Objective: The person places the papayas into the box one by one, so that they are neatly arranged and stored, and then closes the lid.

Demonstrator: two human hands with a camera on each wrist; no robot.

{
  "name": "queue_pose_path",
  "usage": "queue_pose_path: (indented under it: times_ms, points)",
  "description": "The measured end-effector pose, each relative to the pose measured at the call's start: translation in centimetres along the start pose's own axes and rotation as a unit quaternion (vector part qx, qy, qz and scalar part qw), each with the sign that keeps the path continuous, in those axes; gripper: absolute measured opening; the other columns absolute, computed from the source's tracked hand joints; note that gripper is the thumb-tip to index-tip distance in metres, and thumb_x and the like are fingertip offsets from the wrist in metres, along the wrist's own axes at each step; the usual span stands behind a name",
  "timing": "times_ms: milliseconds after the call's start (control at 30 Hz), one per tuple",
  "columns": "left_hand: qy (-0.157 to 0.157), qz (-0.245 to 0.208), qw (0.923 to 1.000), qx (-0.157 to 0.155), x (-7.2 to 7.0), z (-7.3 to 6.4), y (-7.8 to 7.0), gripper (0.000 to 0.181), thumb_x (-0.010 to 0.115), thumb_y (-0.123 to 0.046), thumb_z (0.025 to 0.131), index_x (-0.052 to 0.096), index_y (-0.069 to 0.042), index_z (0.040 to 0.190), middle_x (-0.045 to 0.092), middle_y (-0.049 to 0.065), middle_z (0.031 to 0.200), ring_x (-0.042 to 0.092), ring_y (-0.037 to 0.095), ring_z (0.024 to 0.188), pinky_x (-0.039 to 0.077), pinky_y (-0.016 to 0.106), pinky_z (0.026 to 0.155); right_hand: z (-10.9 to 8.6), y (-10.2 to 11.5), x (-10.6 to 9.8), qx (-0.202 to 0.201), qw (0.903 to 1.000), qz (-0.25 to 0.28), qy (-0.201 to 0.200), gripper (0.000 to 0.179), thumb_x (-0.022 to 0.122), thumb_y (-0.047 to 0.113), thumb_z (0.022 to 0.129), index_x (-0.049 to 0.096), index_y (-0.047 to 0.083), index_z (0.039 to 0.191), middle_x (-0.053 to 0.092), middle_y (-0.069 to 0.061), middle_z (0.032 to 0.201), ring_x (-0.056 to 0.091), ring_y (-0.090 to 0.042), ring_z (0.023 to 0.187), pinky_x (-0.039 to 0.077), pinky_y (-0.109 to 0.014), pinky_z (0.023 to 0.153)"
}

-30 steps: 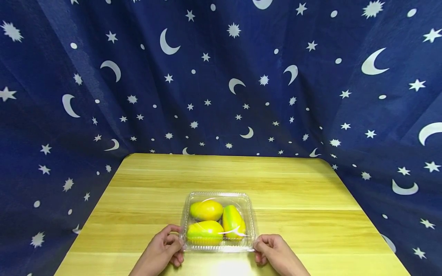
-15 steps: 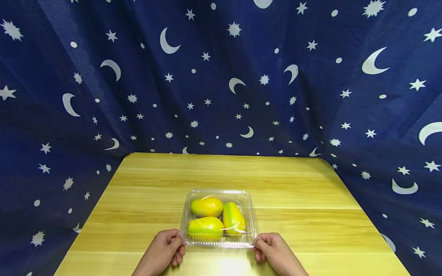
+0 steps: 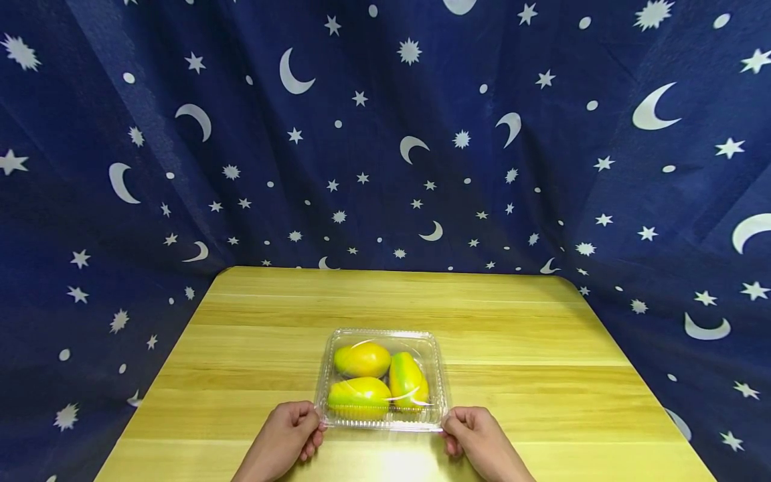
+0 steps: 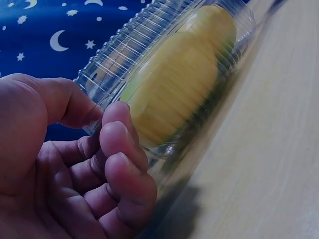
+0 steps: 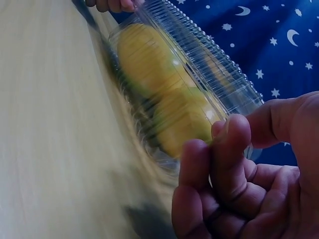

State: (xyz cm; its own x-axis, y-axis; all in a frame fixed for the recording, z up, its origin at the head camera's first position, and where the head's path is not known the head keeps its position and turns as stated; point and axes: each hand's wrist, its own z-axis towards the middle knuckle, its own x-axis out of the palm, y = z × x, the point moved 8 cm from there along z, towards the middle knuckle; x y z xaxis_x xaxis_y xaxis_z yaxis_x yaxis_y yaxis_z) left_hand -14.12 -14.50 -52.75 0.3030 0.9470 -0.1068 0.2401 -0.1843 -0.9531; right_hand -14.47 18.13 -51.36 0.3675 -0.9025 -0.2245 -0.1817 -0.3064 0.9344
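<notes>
A clear plastic clamshell container (image 3: pixel 415 422) with a ridged rim sits near the front of the table, its lid down over three yellow-green mangoes (image 3: pixel 360 395). At its near left corner my left hand (image 3: pixel 286 432) pinches the rim between thumb and fingers. My right hand (image 3: pixel 478 435) does the same at the near right corner. In the left wrist view, the thumb lies above the container's rim (image 4: pixel 112 52) and the fingertips curl beneath it. The right wrist view has the right fingertips at the rim's corner, with the mangoes (image 5: pixel 182 119) showing through the side wall.
The wooden table (image 3: pixel 385 301) stretches back behind the container to a rounded far edge. A dark blue curtain (image 3: pixel 361 154) with white moons and stars hangs behind and on both sides.
The container's near edge has shifted slightly away from me. My left fingers have drawn in closer around the near left corner, while the right hand has barely moved.
</notes>
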Motion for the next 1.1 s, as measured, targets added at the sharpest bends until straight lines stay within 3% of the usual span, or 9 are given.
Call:
queue_pose_path:
  times_ms: [667,900,1100]
  points:
    - [-0.024,0.01,0.9996,-0.009,-0.41,-0.19,0.19,0.028,0.056,-0.014,0.112,0.071,0.003,0.096,0.064,0.002,0.074,0.053,0.009,0.058,0.048,0.02,0.05,0.4,-0.05,0.25,-0.001,0.9989,0.011,-0.045,0.032,0.061,0.01,0.103,0.064,-0.019,0.09,0.06,0.005,0.062,0.056,-0.006,0.059,0.045,-0.019,0.061]
    - [0.014,-0.039,0.9989,-0.024,0.1,-0.16,0.4,0.03,0.049,-0.016,0.116,0.068,0.005,0.103,0.061,0.001,0.078,0.054,0.012,0.064,0.051,0.021,0.055,0.26,-0.5,0.04,0.011,0.9984,0.017,-0.053,0.032,0.059,0.012,0.104,0.068,-0.016,0.093,0.064,0.001,0.067,0.061,-0.009,0.062,0.055,-0.021,0.066]
    - [0.028,-0.047,0.998,-0.03,0.09,-0.36,0.4,0.034,0.048,-0.02,0.118,0.069,0.005,0.108,0.062,0.002,0.08,0.055,0.012,0.067,0.053,0.022,0.059,0.12,-0.57,0.1,0.002,0.9993,0.026,-0.025,0.03,0.057,0.012,0.108,0.073,-0.013,0.099,0.069,-0.002,0.075,0.064,-0.01,0.068,0.059,-0.022,0.067]
